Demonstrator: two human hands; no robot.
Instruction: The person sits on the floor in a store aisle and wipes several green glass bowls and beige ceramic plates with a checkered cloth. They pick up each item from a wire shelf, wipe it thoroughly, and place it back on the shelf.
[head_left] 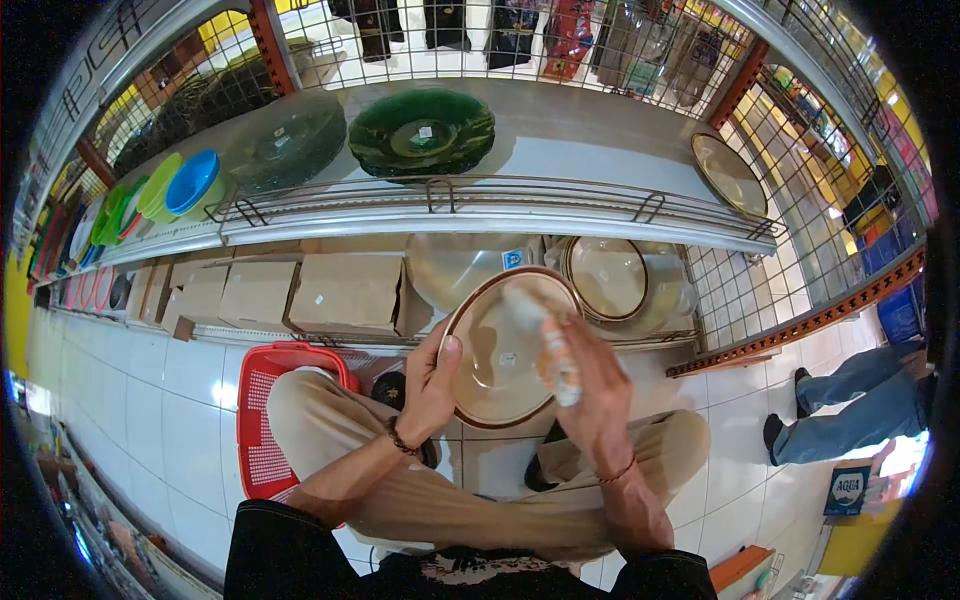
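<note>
"Head view, nearest entries?"

"Left hand: thumb pressed on the left rim of a round, glossy cream plate with brown edging, other fingers behind it. Right hand: fingers closed round a white-and-orange wad, apparently cloth; blurred, cannot tell each finger's place."

"Plate: location, handling?"

"Held up before the lower shelf's front edge. Seemingly glazed ceramic: likely stiff, fairly heavy, slippery, breakable. Best taken at opposite rims, fingers supporting beneath."

"Farther stock?"

"Similar cream dishes, lower shelf, toward its right end. Beyond: dark-green wavy-edged glass platter, near the grey upper shelf's front edge."
</note>
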